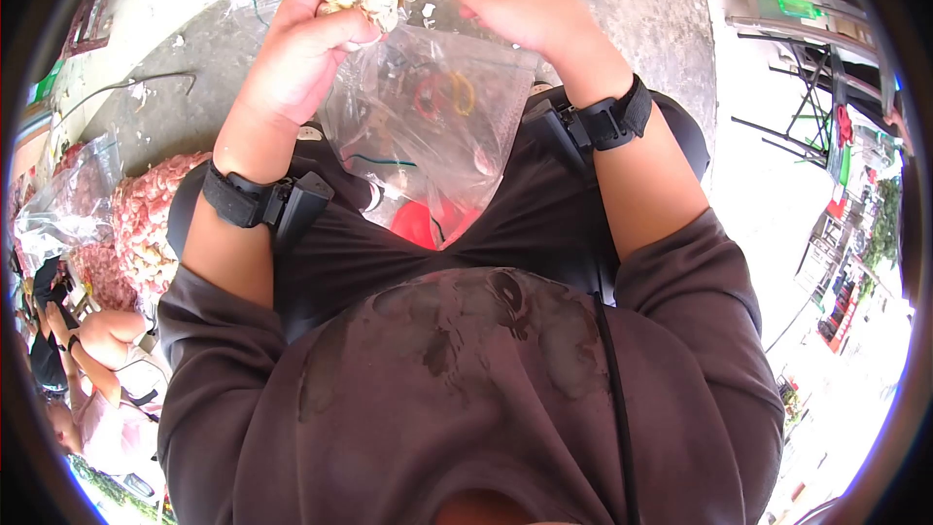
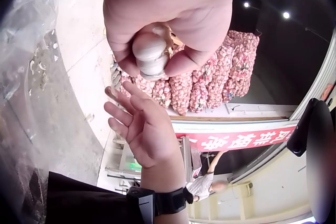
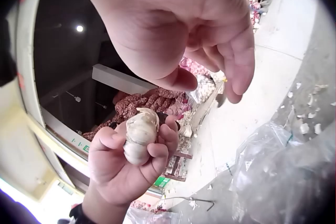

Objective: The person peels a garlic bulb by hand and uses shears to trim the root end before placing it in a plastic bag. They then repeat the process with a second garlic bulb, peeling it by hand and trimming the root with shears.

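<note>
A partly peeled garlic bulb (image 1: pixel 362 0) with pale cloves showing sits in my left hand (image 1: pixel 303 58), whose fingers and thumb grip its sides. In the right wrist view the same garlic bulb (image 3: pixel 139 136) stands upright between the fingertips, its papery top uppermost. My right hand (image 1: pixel 525 5) hovers to the right of the bulb, apart from it. Seen in the left wrist view, the right hand (image 2: pixel 149 132) has loosely bent fingers and an uncovered palm, with nothing gripped. Below both hands, a clear plastic bag (image 1: pixel 437 87) lies between the knees.
Bits of garlic skin (image 1: pixel 428 10) are scattered on the concrete floor (image 1: pixel 622 0). Mesh sacks of garlic (image 1: pixel 155 214) stand at the left. Something red (image 1: pixel 418 224) lies under the plastic bag. Another person (image 1: pixel 107 399) sits at the lower left.
</note>
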Motion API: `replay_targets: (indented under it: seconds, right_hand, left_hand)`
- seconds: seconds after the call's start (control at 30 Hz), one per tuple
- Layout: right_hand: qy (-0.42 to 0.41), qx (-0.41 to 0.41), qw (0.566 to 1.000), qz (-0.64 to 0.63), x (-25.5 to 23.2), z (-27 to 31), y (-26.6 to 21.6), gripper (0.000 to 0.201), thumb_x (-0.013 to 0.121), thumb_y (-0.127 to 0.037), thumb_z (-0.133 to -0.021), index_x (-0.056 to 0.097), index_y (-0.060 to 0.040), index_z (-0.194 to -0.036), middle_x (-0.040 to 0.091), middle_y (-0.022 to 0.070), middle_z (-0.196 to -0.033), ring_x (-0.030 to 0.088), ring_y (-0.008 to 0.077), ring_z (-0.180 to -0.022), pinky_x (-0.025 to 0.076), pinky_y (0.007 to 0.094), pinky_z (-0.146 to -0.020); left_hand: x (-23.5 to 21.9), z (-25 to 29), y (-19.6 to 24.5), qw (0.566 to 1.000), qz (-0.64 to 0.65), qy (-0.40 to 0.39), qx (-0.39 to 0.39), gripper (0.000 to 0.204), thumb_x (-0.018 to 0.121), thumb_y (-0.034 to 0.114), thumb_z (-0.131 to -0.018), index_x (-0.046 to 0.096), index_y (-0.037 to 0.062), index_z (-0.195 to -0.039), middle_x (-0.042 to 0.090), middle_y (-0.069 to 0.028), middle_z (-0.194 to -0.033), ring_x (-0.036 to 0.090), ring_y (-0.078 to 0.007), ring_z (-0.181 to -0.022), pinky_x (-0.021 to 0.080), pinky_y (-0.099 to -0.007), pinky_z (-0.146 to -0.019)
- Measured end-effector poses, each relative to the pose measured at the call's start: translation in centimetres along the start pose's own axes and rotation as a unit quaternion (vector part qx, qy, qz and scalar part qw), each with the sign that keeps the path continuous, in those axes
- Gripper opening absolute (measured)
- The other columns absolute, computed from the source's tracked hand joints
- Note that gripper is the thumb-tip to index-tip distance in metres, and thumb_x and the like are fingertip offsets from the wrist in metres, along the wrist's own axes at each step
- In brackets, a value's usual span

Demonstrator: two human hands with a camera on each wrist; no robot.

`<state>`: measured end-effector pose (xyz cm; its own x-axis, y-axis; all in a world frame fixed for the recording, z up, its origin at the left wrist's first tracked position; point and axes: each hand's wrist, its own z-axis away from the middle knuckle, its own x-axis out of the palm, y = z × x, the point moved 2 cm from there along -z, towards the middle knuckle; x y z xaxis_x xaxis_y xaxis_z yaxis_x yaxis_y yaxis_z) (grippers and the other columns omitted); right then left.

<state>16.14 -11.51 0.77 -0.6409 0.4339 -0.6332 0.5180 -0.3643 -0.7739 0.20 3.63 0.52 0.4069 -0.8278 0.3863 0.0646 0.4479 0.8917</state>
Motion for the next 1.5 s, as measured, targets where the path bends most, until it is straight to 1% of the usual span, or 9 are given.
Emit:
replay_targets:
  seconds: [0.1,0.2,0.5,0.7,0.8,0.9,1.0,1.2,1.5]
  right_hand:
    - [0.042,-0.006,0.998,-0.038,1.8,0.9,-0.6,0.037,0.062,-0.033,-0.086,0.07,0.0009,-0.099,0.071,0.0167,-0.086,0.071,0.0277,-0.076,0.057,0.0369,-0.071]
    - [-0.165,0.147,0.94,-0.259,1.9,1.4,-2.5,0.042,0.06,-0.038,-0.095,0.063,-0.0031,-0.12,0.07,0.0103,-0.104,0.07,0.0196,-0.089,0.056,0.0297,-0.077]
    - [-0.16,0.082,0.931,-0.318,2.3,1.5,-2.2,0.032,0.059,-0.029,-0.098,0.067,-0.0002,-0.108,0.072,0.0082,-0.091,0.07,0.014,-0.078,0.057,0.0258,-0.07]
    - [-0.108,0.093,0.964,-0.224,1.4,1.5,-3.1,0.024,0.059,-0.019,-0.089,0.069,0.0032,-0.088,0.072,0.0107,-0.077,0.071,0.0211,-0.071,0.056,0.0319,-0.065]
    - [-0.062,0.051,0.996,0.049,1.2,0.7,-1.7,0.024,0.061,-0.021,-0.085,0.069,0.0002,-0.094,0.072,0.0113,-0.081,0.067,0.0214,-0.064,0.055,0.0308,-0.065]
    - [-0.031,0.037,0.996,0.079,1.2,0.9,-1.9,0.026,0.058,-0.016,-0.077,0.069,-0.0006,-0.094,0.07,0.0179,-0.083,0.068,0.0384,-0.079,0.054,0.0414,-0.073]
    - [0.179,-0.149,0.972,0.016,3.0,1.3,-1.7,0.028,0.059,-0.019,-0.08,0.07,-0.0026,-0.101,0.07,0.0186,-0.087,0.068,0.0358,-0.082,0.054,0.0393,-0.075]
    - [-0.076,0.029,0.98,-0.184,1.8,1.9,-2.8,0.028,0.064,-0.015,-0.09,0.066,0.0048,-0.11,0.072,0.0102,-0.097,0.069,0.0146,-0.089,0.054,0.0294,-0.08]
    - [0.017,0.025,0.992,-0.124,2.1,2.2,-2.8,0.028,0.071,-0.013,-0.082,0.069,0.0059,-0.103,0.074,0.0138,-0.092,0.071,0.0157,-0.084,0.057,0.027,-0.077]
  left_hand:
    - [0.1,0.2,0.2,1.0,-0.005,-0.021,-0.01,0.052,0.056,-0.006,-0.076,0.051,0.0058,-0.126,0.06,-0.0075,-0.116,0.057,-0.0163,-0.108,0.048,-0.0286,-0.093]
    - [-0.1,0.1,-0.1,0.997,-0.069,-0.033,0.008,0.052,0.056,-0.006,-0.076,0.051,0.0063,-0.126,0.059,-0.0061,-0.114,0.056,-0.016,-0.107,0.047,-0.0274,-0.093]
    - [0.2,0.1,-0.1,0.994,-0.068,-0.078,-0.03,0.061,0.055,-0.002,-0.066,0.051,0.0059,-0.126,0.057,-0.0081,-0.121,0.056,-0.017,-0.104,0.045,-0.0274,-0.09]
    - [0.2,0.1,0.0,0.991,-0.005,-0.129,-0.036,0.066,0.057,0.002,-0.065,0.047,0.0052,-0.13,0.055,-0.0125,-0.127,0.058,-0.0213,-0.101,0.051,-0.0335,-0.087]
    - [0.5,0.2,0.2,0.992,0.005,-0.125,-0.032,0.068,0.058,0.003,-0.064,0.046,0.0051,-0.131,0.053,-0.0142,-0.129,0.058,-0.022,-0.102,0.051,-0.0347,-0.088]
    - [0.2,0.2,-0.1,0.993,0.032,-0.115,-0.018,0.067,0.058,0.002,-0.067,0.045,0.0051,-0.132,0.052,-0.016,-0.131,0.058,-0.0223,-0.105,0.051,-0.0359,-0.09]
    - [0.7,0.2,0.3,0.994,0.042,-0.094,-0.022,0.061,0.059,-0.001,-0.074,0.044,0.0059,-0.133,0.054,-0.0133,-0.128,0.058,-0.0202,-0.109,0.05,-0.035,-0.092]
    - [0.2,0.1,-0.1,0.999,-0.04,-0.024,0.011,0.055,0.064,-0.006,-0.083,0.042,0.0067,-0.133,0.057,-0.0064,-0.12,0.055,-0.0153,-0.114,0.046,-0.0285,-0.097]
    - [0.7,-0.2,-0.9,0.997,-0.062,-0.024,0.05,0.055,0.064,-0.009,-0.083,0.041,0.0072,-0.131,0.057,-0.0053,-0.117,0.055,-0.0151,-0.113,0.046,-0.0291,-0.097]
